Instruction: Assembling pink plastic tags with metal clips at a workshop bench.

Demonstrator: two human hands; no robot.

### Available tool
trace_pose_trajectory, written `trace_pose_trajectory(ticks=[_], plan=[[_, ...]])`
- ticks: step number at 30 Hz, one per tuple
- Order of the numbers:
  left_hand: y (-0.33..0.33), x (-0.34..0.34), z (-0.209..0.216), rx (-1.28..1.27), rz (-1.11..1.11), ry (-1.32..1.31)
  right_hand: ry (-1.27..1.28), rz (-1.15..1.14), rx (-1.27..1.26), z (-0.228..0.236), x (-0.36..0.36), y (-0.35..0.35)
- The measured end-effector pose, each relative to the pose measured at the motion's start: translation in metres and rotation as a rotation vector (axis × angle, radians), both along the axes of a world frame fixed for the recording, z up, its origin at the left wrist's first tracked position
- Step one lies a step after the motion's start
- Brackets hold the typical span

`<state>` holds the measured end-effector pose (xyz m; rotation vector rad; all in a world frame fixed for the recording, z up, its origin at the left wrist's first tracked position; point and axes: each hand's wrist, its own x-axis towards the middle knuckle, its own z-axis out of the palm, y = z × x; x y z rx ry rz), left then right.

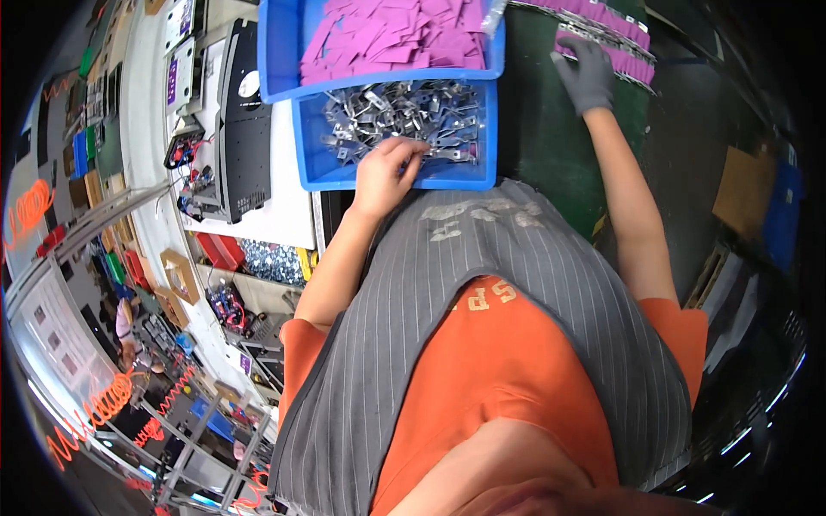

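Observation:
My left hand (391, 175), bare, is at the near side of a blue bin (395, 181) full of small shiny metal parts (370, 116). Its fingers are curled, with the thumb and fingertips pinched together at one of these parts, mostly hidden by the fingers. My right hand (588, 79) wears a grey glove and reaches far to the right over a dark green surface. Its thumb and fingers are apart, beside a row of pink pieces with metal ends (630, 65). Whether the fingertips touch the row, I cannot tell.
A second blue bin (268, 52), heaped with flat pink pieces (400, 34), overlaps the far edge of the metal-parts bin. Left of them is a black metal housing (243, 129) on a white surface. A red bin (220, 251) and cardboard (742, 183) are farther out.

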<state>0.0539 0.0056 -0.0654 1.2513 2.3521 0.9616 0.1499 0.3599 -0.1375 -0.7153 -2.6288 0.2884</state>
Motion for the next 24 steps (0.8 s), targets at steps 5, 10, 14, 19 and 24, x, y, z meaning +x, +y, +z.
trace_pose_trajectory(ticks=[5,10,14,19,24], plan=[[-0.026,-0.015,-0.008,0.025,0.269,0.018,0.157,0.749,-0.245,0.098,0.002,-0.122],[-0.025,-0.018,-0.008,0.021,0.223,0.039,-0.899,0.609,0.077,0.045,-0.057,-0.199],[-0.024,-0.017,0.007,0.098,0.131,0.073,-1.157,0.581,0.027,0.012,-0.090,-0.210],[-0.008,-0.054,0.051,0.249,0.213,0.216,-1.163,0.743,0.131,0.023,-0.094,-0.199],[0.027,-0.120,0.069,-0.019,0.211,0.315,-1.067,0.696,-0.067,0.061,-0.081,-0.194]])
